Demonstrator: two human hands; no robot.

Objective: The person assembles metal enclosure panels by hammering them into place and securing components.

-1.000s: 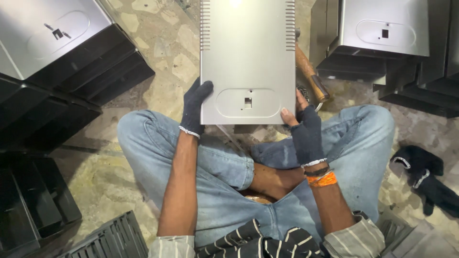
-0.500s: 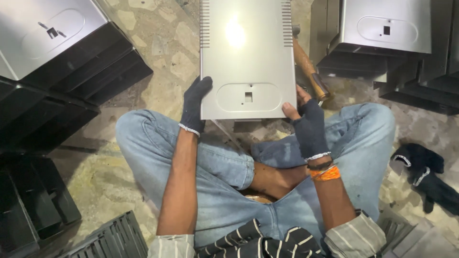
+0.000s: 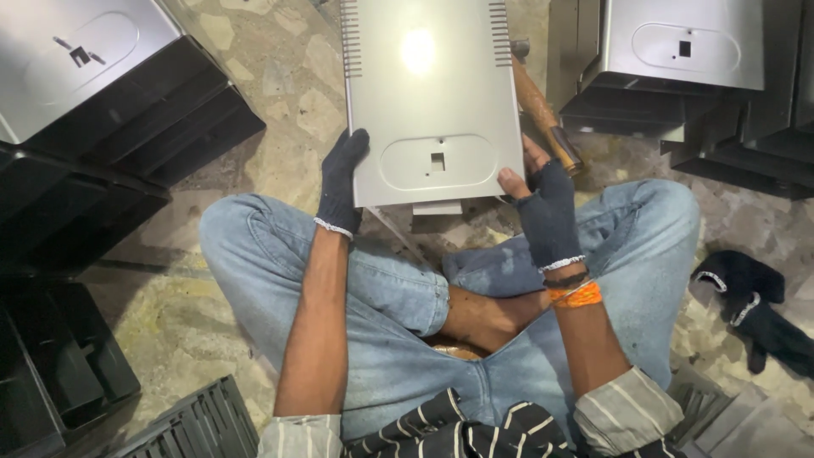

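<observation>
Left hand (image 3: pixel 342 180), in a dark glove, is curled closed on the left edge of the grey metal panel (image 3: pixel 432 102), near its lower corner; fingers (image 3: pixel 354 146) are laid over the front face. Right hand (image 3: pixel 543 203), in a fingerless dark glove, is clamped on the panel's lower right corner, with the bare thumb pressed on the face and the other fingers hidden behind the edge. Both grips are closed on the sheet.

Panel is held flat-face-up toward the camera, above the crossed legs in blue jeans (image 3: pixel 398 305). Long axis runs away from the person, top end cut off by the frame edge. Vent slots (image 3: pixel 350 38) are seen along both long sides at the far end. Oval embossed recess with a small square cutout (image 3: pixel 437 161) sits at the near end, between the hands. A small tab is seen under the near edge.

A wooden hammer handle (image 3: pixel 543 114) lies on the stone floor (image 3: pixel 254 68) just right of the panel. Similar grey panels on black housings are stacked at left (image 3: pixel 76 59) and right (image 3: pixel 682 42). A spare dark glove (image 3: pixel 750 301) lies on the floor at far right.
</observation>
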